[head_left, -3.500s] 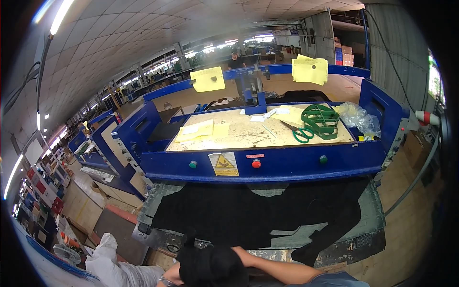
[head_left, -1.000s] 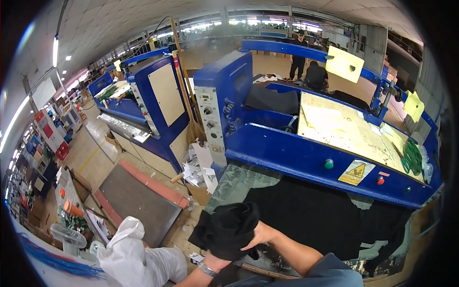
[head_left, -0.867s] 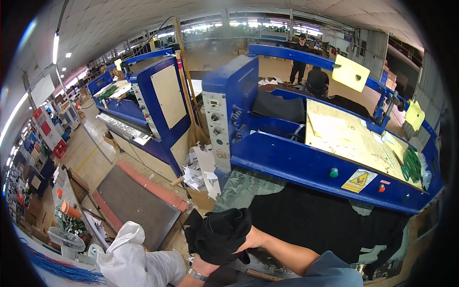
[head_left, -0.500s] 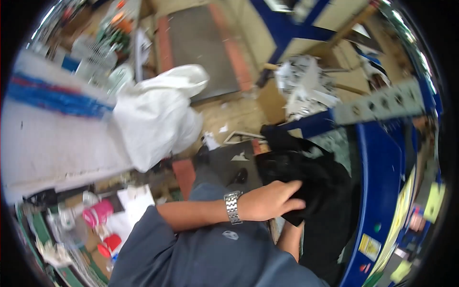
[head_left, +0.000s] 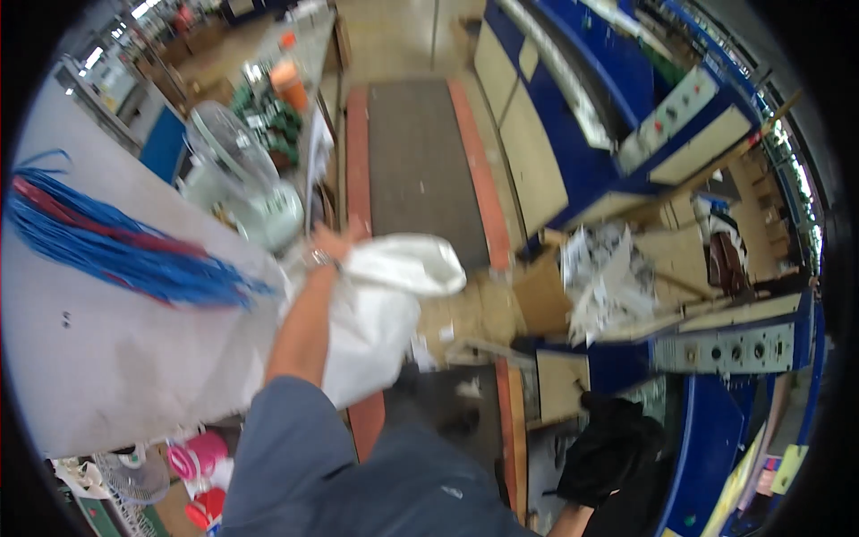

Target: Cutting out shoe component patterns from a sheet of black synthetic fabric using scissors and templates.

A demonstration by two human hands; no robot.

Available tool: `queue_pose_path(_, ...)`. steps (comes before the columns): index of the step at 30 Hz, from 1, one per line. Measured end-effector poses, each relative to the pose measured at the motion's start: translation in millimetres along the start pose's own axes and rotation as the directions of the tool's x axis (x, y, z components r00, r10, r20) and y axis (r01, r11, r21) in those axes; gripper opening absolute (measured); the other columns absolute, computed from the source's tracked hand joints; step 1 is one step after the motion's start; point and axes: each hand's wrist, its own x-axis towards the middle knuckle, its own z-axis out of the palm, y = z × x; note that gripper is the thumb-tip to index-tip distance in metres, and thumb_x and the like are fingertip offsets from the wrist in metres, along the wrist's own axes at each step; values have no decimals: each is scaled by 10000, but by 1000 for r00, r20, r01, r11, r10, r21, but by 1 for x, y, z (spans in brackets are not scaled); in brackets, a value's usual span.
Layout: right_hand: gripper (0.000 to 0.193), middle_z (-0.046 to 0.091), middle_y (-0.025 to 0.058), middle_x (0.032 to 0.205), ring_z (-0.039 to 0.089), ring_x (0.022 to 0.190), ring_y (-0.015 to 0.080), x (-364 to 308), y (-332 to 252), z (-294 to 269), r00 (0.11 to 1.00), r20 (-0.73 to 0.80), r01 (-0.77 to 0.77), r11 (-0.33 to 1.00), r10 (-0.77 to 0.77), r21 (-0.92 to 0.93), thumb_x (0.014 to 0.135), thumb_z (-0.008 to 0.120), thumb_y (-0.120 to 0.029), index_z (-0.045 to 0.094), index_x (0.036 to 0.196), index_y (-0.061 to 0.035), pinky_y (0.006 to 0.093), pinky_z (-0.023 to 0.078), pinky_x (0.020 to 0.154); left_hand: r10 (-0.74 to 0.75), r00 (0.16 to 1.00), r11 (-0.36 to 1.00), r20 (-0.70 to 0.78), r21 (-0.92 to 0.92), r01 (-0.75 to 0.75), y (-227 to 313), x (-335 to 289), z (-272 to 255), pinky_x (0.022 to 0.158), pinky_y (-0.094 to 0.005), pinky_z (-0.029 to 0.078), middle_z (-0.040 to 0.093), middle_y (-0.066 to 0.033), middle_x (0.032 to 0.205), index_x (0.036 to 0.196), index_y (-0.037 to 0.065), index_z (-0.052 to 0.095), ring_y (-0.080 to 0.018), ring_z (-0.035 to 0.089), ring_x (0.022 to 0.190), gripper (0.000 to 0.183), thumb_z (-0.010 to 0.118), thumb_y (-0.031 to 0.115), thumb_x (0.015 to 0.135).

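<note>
My left arm, with a metal watch at the wrist, reaches forward to a white sack hanging at the table's edge. My left hand is at the sack's upper rim, slightly blurred, with its fingers apart. At the lower right, a bunched black cloth covers most of my right hand. Only a bit of skin and the forearm show below the cloth, which appears gripped; the fingers themselves are hidden.
A white table with a bundle of blue and red strips lies at left, a fan beyond it. A dark mat runs ahead. Right stand blue machines and a carton of paper scraps.
My left hand has left the black cloth and swung forward and left to the white sack. The view has tilted up, and the cloth now appears lower and more bunched.
</note>
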Motion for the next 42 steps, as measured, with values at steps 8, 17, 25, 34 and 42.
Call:
queue_pose_path(8, 637, 549, 207, 1473, 583, 1314, 378, 166, 79, 109, 941, 336, -50, 998, 36, 32, 991, 563, -373, 461, 1491, 8, 485, 473, 1140, 139, 954, 963, 265, 188, -192, -39, -96, -10, 874, -449, 589, 774, -168, 1013, 1140, 112, 777, -381, 741, 947, 398, 759, 348, 820)
queue_pose_path(17, 762, 606, 224, 1349, 666, 1179, 357, 228, 74, 470, 361, 533, -32, 582, 765, -813, 807, 761, -116, 441, 1486, 19, 462, 546, 1031, 515, 823, 635, -239, -539, -554, 11, -296, -227, 612, -362, 493, 669, -120, 781, 1180, 105, 730, -262, 620, 644, 415, 579, -26, 817)
queue_pose_path(25, 548, 568, 157, 1484, 481, 1404, 268, 139, 334, 487, -310, -16, 485, 144, 950, -862, 1023, 647, -272, 533, 1469, 26, 419, 349, 1202, 782, 463, 619, 417, -428, -659, 33, -368, -284, 905, -387, 511, 659, -139, 1124, 1255, 60, 681, -295, 615, 1010, 379, 619, 51, 881)
queue_pose_path(34, 1345, 287, 276, 1654, 169, 1581, 378, 84, 275, 624, 146, 253, 964, -80, 956, -252, 760, 366, -1005, 202, 1636, 3, 442, 179, 1283, 367, 909, 644, -196, -651, -401, -38, -376, -367, 1154, -467, 354, 393, -85, 1525, 1624, 116, 266, -320, 498, 1315, 740, 593, 370, 1009)
queue_pose_path(42, 937, 555, 284, 1426, 515, 1363, 395, 24, 124, 713, 330, 542, 892, -443, 773, 90, 875, 587, -762, 609, 1364, 36, 428, 438, 1121, 308, -36, 942, -951, 310, -126, -77, -386, -435, 1236, -455, 278, 109, -22, 1725, 1689, 183, 43, -304, 383, 1468, 957, 636, 237, 940)
